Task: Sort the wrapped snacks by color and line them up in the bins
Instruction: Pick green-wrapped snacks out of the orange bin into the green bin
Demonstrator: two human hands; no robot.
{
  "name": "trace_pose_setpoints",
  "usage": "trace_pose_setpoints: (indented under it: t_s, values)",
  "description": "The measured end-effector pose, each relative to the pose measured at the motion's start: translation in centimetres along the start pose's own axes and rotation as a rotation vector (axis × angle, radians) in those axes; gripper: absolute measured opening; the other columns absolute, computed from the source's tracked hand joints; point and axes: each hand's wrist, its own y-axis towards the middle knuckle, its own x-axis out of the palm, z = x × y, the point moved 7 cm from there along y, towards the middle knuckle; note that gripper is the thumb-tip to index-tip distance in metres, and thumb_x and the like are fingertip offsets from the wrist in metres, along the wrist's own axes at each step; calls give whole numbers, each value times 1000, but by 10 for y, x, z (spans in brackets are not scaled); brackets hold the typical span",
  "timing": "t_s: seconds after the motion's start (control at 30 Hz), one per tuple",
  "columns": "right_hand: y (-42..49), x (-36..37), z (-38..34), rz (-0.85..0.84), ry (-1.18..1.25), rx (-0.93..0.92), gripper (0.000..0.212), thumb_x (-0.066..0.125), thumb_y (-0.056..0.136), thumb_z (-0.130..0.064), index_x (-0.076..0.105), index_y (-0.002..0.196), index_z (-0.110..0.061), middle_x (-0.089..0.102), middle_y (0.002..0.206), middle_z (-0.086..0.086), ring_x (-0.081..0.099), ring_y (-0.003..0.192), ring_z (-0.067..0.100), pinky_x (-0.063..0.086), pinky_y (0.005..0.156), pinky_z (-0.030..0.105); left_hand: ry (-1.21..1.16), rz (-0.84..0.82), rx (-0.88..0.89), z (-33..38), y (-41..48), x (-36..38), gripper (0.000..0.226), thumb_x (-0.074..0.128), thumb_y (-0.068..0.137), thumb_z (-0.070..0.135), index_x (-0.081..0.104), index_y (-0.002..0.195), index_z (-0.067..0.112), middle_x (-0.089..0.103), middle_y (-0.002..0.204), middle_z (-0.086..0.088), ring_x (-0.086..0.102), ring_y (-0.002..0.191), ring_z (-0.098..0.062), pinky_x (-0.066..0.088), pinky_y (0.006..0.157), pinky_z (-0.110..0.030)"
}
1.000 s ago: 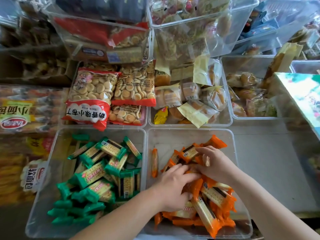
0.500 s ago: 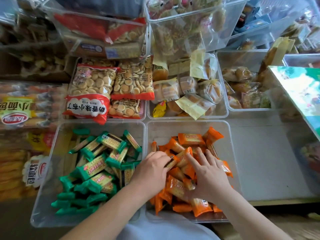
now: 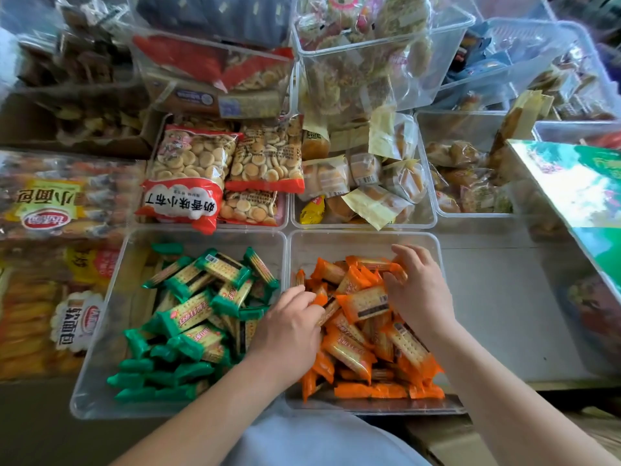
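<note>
Orange-wrapped oblong cracker packets lie heaped in the near right clear plastic bin, their long axes pointing every way. The topmost dark-striped orange packet, between the hands, runs nearly left to right. The left hand sinks bent fingers into the heap's left edge and the right hand curls over its far right, but a grip cannot be told for either. Green-wrapped packets, mostly slanted, fill the neighbouring clear bin.

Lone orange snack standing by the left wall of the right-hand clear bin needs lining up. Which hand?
Left, probably. The left hand rests on the pile right beside that orange snack; the right hand is across the bin, at the pile's right side.
</note>
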Motion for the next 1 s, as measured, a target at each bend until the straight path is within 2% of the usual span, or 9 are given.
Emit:
trace_pose_setpoints:
  t_s: [0.1,0.17,0.3,0.43,0.5,0.67,0.77,0.83,1.0]
  values:
    - [-21,-9,-15,40,32,-102,25,69,95,-21,73,119,-26,66,119,-6,63,109,21,58,86,39,20,-18,-6,2,-2,-1,35,55,103,23,65,137,20,48,157,4,29,153,-17,28,123,-34]
    - [-44,9,-29,-146,87,-137,18,66,95,-22,75,109,-30,70,102,-13,67,92,12,60,77,33,16,-16,5,3,-1,-1,38,53,104,22,62,141,21,46,158,4,28,153,-16,28,123,-33]
    - [-72,56,-22,-546,68,-28,46,65,95,-28,60,141,-27,67,132,-5,65,118,16,57,94,28,-44,-48,21,7,2,8,39,57,104,27,61,142,24,48,155,5,34,148,-14,35,122,-35]
    - [-61,54,-17,-542,88,-133,73,65,93,-8,38,158,-26,41,161,-2,43,146,18,47,111,31,-108,-44,9,8,0,14,38,59,103,25,62,141,24,47,155,6,37,146,-14,38,120,-37]
    - [-55,52,-21,-537,100,-214,68,60,95,-3,43,156,-29,27,166,-12,35,145,8,44,109,23,-123,-1,2,4,0,10,36,60,102,23,66,137,22,52,150,6,43,141,-13,41,117,-34]
    - [-38,45,-6,-376,155,-44,30,58,97,-11,73,116,-28,71,113,-9,66,108,16,52,86,22,-125,32,29,3,6,7,33,61,100,19,69,133,20,59,140,5,49,133,-14,46,111,-34]
    - [-46,58,1,-525,79,-21,34,57,101,-20,66,133,-24,69,128,-3,64,117,19,52,93,22,-128,-99,61,11,14,22,37,58,102,24,63,139,24,54,148,9,43,141,-13,43,116,-39]
    - [-42,59,6,-482,14,8,38,58,100,-24,59,138,-21,64,134,-1,62,121,23,50,94,23,-57,-201,52,14,20,30,40,57,103,26,59,143,26,48,154,9,36,145,-15,40,118,-43]
    - [-41,67,-6,-407,-197,-128,28,56,99,-35,60,123,-22,61,117,-4,60,108,20,56,84,29,287,-244,19,18,36,31,31,56,98,9,63,125,22,55,124,2,40,127,-26,44,106,-46]
